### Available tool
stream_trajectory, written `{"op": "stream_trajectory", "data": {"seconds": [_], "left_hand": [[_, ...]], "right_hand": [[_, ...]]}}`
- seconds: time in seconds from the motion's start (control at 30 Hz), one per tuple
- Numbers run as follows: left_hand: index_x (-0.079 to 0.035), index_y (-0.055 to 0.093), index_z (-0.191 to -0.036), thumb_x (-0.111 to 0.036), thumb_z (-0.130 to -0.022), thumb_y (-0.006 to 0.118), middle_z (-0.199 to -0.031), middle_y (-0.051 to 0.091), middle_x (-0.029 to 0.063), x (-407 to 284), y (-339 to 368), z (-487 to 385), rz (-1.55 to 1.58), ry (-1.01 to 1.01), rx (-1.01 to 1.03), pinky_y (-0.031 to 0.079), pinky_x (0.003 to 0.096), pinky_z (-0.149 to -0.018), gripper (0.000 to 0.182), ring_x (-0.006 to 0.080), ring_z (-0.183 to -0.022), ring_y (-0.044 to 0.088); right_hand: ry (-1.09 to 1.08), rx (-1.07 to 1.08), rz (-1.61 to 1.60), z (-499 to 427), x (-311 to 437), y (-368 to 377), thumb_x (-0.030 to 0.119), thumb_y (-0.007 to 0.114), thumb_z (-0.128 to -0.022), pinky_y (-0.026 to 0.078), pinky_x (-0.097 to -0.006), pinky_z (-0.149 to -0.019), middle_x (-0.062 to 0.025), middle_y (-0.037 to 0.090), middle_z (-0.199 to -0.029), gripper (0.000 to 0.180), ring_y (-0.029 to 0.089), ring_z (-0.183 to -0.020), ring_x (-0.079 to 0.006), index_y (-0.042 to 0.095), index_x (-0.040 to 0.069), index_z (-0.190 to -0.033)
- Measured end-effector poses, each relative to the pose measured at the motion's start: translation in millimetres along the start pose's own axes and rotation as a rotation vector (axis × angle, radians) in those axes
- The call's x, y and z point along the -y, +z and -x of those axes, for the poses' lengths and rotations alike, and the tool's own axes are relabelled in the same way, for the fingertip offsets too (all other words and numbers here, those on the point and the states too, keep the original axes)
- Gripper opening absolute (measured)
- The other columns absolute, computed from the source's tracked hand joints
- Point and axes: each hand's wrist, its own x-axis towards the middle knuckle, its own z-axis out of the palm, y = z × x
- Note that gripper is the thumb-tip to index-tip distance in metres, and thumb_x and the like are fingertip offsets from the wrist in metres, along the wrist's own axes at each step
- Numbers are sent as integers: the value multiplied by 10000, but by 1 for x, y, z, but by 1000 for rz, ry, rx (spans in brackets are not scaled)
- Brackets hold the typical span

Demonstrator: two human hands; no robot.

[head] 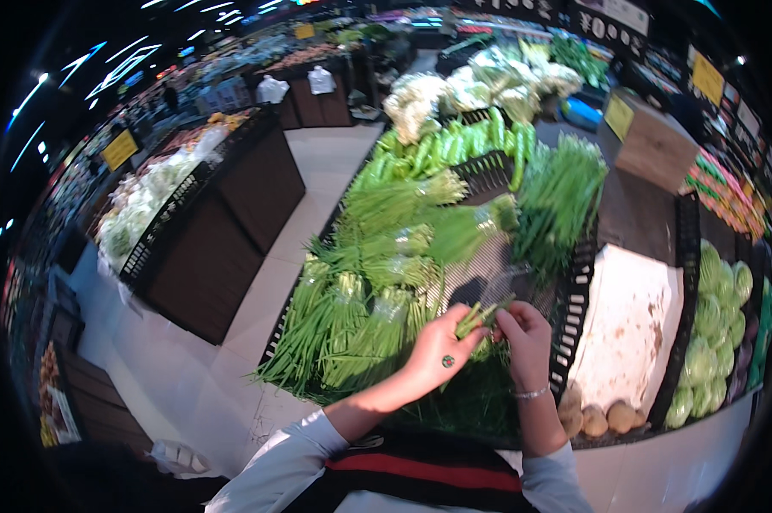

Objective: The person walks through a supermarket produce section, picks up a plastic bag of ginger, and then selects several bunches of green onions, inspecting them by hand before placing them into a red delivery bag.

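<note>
My left hand [445, 353] is wrapped around a small bunch of thin green stalks [477, 319], with a round sticker or mark on the back of the hand. Close beside it, my right hand [528, 333] has its fingers curled in at the stalks' right side; the fingertips are partly hidden. Something clear, like plastic film [505, 282], shows just beyond the stalks. Both hands are above a black produce crate with a mesh bottom [463, 276]. Bundles of long green leaves bound with clear tape [347, 298] lie to the left, and darker loose greens [453, 401] are below my hands.
Green peppers [450, 144] and cauliflowers [418, 99] fill the far end. Another leafy bundle [555, 199] rests at the right. Past the crate wall are a stained white liner [629, 327], brown round roots or tubers [607, 420] and cabbages [709, 340]. A tiled aisle [264, 282] runs along the left.
</note>
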Motion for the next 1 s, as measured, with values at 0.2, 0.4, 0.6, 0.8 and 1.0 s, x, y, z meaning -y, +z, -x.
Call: {"op": "stream_trajectory", "data": {"seconds": [0.2,0.4,0.6,0.8,1.0], "left_hand": [[-30,596,-927,-157,-842,683,-741,603,110,-2,-5,4,35,-82,127,460,330,-642,176,202,-673,576],[-19,558,-905,-147,-810,695,-784,609,159,-2,-6,6,88,16,110,463,385,-668,211,339,-750,610],[-23,575,-935,-186,-810,714,-802,610,136,1,-7,8,63,-36,119,473,347,-701,248,253,-751,602],[-24,573,-926,-191,-805,721,-777,614,132,4,-6,8,117,-10,103,480,348,-692,254,259,-729,609],[-29,565,-920,-195,-790,729,-764,608,141,7,-6,10,72,30,105,478,358,-687,267,281,-728,607]], "right_hand": [[-141,-119,107,-3,-5,-9,37,645,-854,462,-218,-573,-66,624,-825,186,578,-630,-105,589,-44,-1012],[-242,-190,110,0,-12,-6,14,623,-856,476,-221,-606,-53,591,-854,181,570,-675,-106,553,-20,-1020],[-321,-201,141,2,-17,-5,-6,615,-867,475,-224,-592,-60,587,-848,138,582,-674,-111,550,-15,-988],[-401,-191,156,2,-20,-1,-1,617,-876,470,-221,-588,-45,583,-821,100,575,-665,-100,542,-3,-943],[-487,-176,291,3,-17,-1,-2,620,-870,455,-223,-604,-41,576,-809,74,559,-664,-103,556,4,-906]]}}
